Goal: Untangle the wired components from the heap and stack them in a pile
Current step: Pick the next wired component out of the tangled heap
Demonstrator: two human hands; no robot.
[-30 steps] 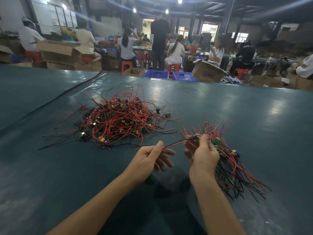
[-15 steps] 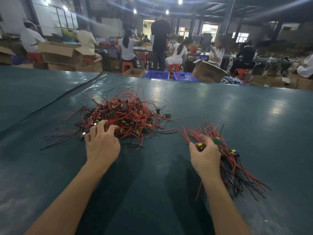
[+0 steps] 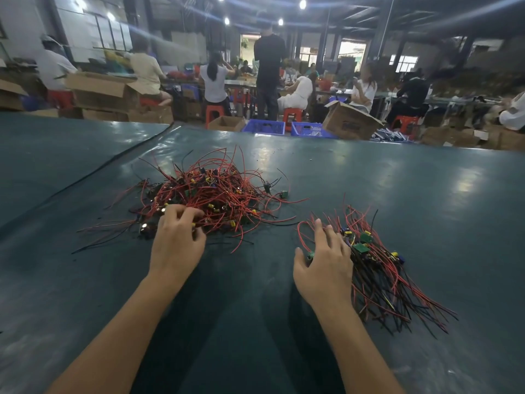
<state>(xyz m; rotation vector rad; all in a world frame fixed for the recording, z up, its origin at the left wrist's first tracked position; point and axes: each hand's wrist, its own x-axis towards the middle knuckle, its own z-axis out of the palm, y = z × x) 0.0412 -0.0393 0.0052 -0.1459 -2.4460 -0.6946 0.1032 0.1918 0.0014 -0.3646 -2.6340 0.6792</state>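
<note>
Roughly a third done, by judgement. Heap at 11 o'clock: large, tangled. Pile at 4 o'clock: smaller, wires aligned. Left hand: fingers curled into heap's 6 o'clock edge, grasp unconfirmed. Right hand: fingers straight, released, touching pile's 9 o'clock side.

Fingertips of the left hand are buried in the heap.

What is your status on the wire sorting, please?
Left hand curled at near edge of heap, grip unclear. Right hand open, touching stacked pile. Nothing in the way.
</note>
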